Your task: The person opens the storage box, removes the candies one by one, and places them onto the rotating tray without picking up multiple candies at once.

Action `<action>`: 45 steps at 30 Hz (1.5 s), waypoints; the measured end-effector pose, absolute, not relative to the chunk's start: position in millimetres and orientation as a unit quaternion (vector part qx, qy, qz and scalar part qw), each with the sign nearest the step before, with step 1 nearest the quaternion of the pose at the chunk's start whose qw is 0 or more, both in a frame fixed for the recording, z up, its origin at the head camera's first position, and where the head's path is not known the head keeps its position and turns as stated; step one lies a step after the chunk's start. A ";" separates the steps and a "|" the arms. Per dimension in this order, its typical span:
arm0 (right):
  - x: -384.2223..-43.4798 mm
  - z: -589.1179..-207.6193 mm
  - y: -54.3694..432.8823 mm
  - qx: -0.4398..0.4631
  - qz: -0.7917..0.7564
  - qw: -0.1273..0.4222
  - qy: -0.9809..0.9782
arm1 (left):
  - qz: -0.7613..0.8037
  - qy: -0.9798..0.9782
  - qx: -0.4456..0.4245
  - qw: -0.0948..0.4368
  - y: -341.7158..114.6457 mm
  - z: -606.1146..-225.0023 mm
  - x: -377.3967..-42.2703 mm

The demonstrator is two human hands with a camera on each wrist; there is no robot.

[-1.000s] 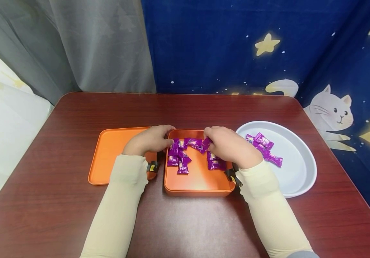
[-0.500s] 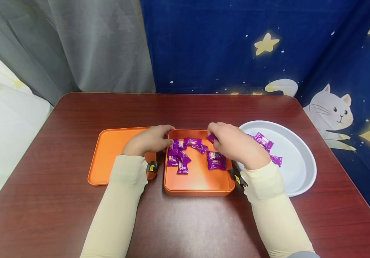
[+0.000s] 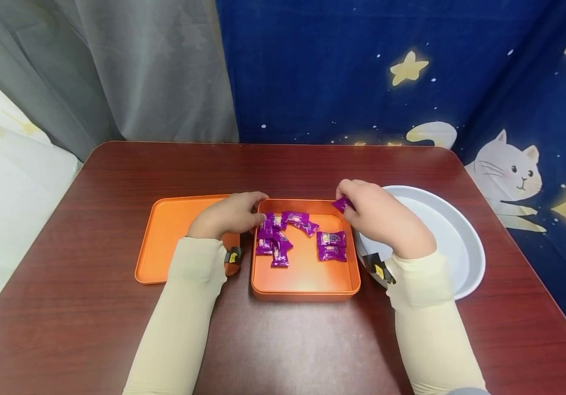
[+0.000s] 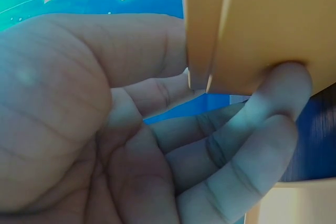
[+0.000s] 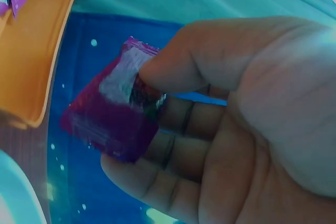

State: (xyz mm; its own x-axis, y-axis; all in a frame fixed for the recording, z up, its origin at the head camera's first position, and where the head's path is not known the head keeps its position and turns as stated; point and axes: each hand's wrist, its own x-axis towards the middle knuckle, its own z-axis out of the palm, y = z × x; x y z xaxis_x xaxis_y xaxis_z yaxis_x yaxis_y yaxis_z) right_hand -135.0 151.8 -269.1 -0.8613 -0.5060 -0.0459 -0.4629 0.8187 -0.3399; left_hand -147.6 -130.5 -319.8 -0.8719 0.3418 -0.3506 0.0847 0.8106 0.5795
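Observation:
A small purple candy packet is pinched between thumb and fingers of my right hand, at the back right corner of an orange box. The right wrist view shows the packet off the box, its foil partly under the thumb. My left hand grips the box's left wall near the back corner. In the left wrist view the thumb goes over the rim and bent fingers touch the outer wall. Several purple packets lie in the box's left and back part, and two packets on its right.
A white oval dish stands right of the box, partly behind my right hand and sleeve. Left of the box lies an orange lid, partly under my left hand. The brown table ends at a starry blue curtain.
My right hand has moved right and slightly back with the packet, from over the box's back part to its corner. It now covers the packets seen in the dish. My left hand stays put.

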 end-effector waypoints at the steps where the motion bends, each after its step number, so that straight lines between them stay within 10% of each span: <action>1: -135.1 -267.9 154.7 -0.253 -0.163 0.064 0.951 | 0.284 0.925 0.115 0.225 -130.3 -319.5 -147.5; 45: -153.6 -292.2 275.2 -0.075 -0.171 0.173 0.967 | 0.303 0.918 0.098 0.236 -129.1 -316.1 -144.5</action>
State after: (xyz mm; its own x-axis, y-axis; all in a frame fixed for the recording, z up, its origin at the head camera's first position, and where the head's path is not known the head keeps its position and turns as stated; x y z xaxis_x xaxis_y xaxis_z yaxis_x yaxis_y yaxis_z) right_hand -153.6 275.2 -292.2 -0.9292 -0.2033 -0.3088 -0.0851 0.9304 -0.3565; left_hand -144.5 -129.1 -316.1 -0.8689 0.3238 -0.3744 0.0373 0.7970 0.6028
